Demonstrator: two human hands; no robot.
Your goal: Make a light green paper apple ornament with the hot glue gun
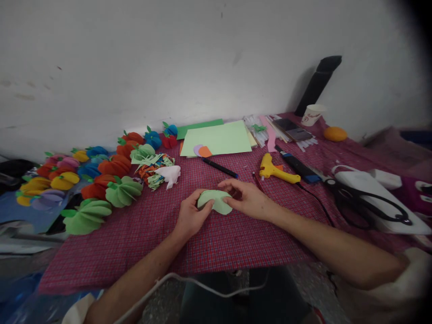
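My two bare hands meet above a red checked cloth [135, 236], holding a small piece of green paper [218, 201] near the middle of the table's front half. The paper's long axis runs left to right, dipping slightly toward the right; its rounded lower edge faces me and its upper edge points toward the wall. My left hand [193, 216] pinches the left end, thumb on the side facing me and fingers behind. My right hand [250, 200] pinches the right end with thumb and fingertips, its index finger arched above the paper. Both forearms slant inward from the bottom corners, the right one lying flatter. Beyond the paper lie a dark pen [220, 167] and pale green sheets [222, 137]. To my left are colourful paper pumpkins [87, 217] and a heap of scraps [153, 173]; to my right, a yellow glue gun [275, 171] and black scissors [338, 189].
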